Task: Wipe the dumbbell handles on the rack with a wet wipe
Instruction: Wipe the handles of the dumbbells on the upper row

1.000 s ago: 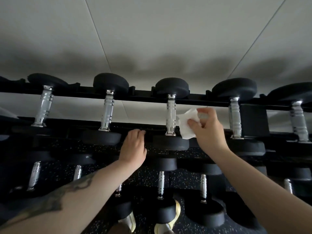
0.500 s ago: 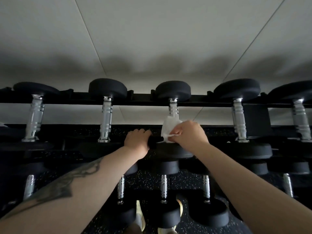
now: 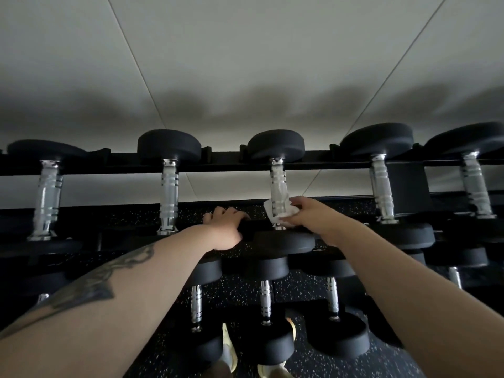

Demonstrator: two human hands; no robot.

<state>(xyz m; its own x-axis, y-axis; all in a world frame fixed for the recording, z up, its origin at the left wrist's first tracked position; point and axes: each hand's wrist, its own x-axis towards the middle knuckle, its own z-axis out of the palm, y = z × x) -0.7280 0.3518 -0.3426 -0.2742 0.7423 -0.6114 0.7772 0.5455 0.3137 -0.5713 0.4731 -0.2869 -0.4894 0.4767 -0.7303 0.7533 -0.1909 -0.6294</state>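
A black rack (image 3: 223, 167) holds a top row of black dumbbells with chrome handles. My right hand (image 3: 313, 216) presses a white wet wipe (image 3: 272, 212) around the lower end of the middle dumbbell's handle (image 3: 278, 184). My left hand (image 3: 227, 227) grips the rack's front rail just left of that dumbbell's near head (image 3: 283, 241). Other chrome handles stand to the left (image 3: 169, 195) and to the right (image 3: 381, 189).
A lower row of smaller dumbbells (image 3: 266, 301) hangs beneath my arms. Below lies speckled black rubber floor (image 3: 313, 290), with my shoes (image 3: 227, 350) at the bottom. A white panelled wall (image 3: 245, 64) fills the top of the view behind the rack.
My right hand came from beside the middle handle onto it and now holds the wipe wrapped around its lower end. My left hand closed on the rail and stayed there.
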